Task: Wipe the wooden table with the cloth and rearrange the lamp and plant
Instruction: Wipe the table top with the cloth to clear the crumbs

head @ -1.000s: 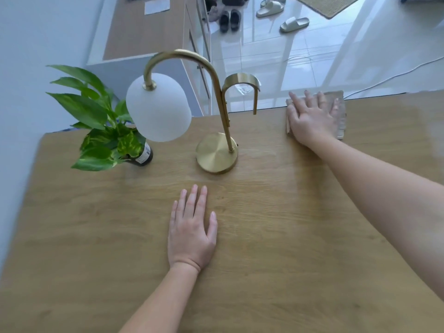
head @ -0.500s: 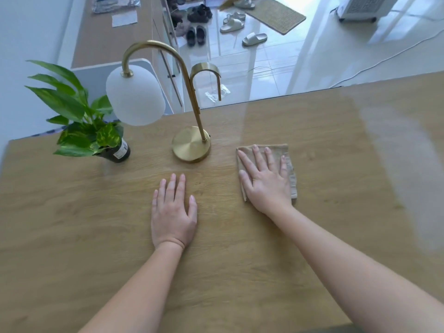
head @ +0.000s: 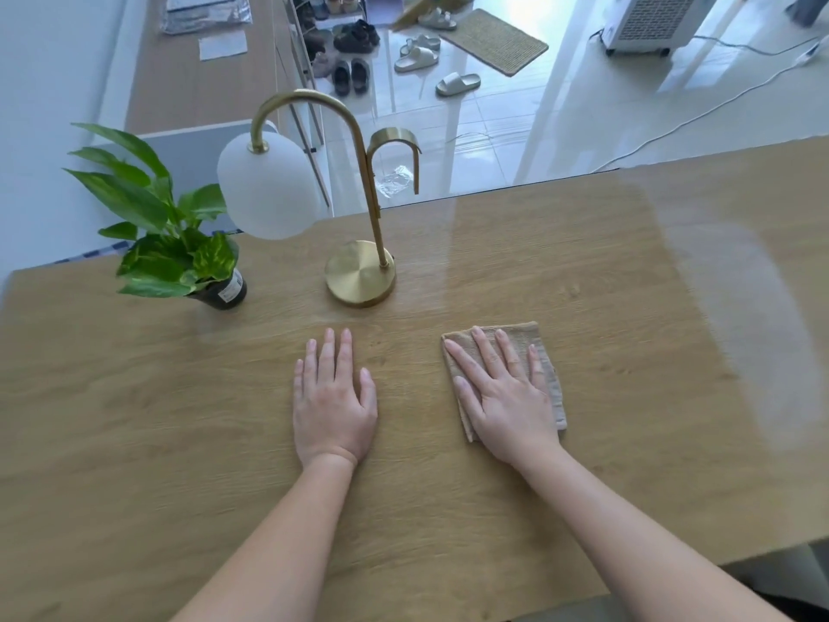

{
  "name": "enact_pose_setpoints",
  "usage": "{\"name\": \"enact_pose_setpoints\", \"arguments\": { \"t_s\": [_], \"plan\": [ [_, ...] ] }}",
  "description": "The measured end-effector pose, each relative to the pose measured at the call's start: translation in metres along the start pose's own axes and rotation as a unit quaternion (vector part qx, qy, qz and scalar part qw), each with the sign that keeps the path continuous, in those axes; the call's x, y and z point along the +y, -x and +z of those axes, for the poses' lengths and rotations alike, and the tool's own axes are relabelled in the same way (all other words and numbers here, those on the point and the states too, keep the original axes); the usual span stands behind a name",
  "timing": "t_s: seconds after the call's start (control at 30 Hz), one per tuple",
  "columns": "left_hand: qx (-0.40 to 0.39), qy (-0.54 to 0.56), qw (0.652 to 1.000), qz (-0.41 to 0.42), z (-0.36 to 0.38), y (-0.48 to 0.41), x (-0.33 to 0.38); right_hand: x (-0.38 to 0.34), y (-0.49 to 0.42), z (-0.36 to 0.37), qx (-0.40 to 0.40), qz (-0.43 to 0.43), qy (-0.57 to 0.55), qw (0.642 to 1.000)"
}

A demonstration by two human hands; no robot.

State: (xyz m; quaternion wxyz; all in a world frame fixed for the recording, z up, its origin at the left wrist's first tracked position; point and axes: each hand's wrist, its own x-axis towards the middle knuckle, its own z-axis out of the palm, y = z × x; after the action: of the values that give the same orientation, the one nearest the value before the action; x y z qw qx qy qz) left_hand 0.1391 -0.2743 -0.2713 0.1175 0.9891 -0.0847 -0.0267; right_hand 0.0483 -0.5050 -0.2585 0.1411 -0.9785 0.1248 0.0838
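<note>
Right hand [head: 509,397] covers most of the cloth [head: 548,374]; pot [head: 224,291] label unreadable.

Glossy wood-grain table [head: 448,509], soft terry cloth [head: 549,379], brushed brass lamp [head: 359,273], frosted shade [head: 267,186]

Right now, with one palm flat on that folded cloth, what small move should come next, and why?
Probably slide the right hand and the beige cloth leftward across the wooden table. The left hand lies flat on bare wood, the brass lamp and potted plant stand farther back, and that strip looks clear.
</note>
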Motion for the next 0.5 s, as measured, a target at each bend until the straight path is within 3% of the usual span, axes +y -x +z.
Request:
{"name": "enact_pose_setpoints", "arguments": {
  "t_s": [0.5],
  "plan": [
    [-0.001, 0.006, 1.0, -0.006, 0.002, -0.006, -0.003, -0.027, -0.26, -0.047, 0.021, 0.053, -0.017, 0.998]
  ]
}}
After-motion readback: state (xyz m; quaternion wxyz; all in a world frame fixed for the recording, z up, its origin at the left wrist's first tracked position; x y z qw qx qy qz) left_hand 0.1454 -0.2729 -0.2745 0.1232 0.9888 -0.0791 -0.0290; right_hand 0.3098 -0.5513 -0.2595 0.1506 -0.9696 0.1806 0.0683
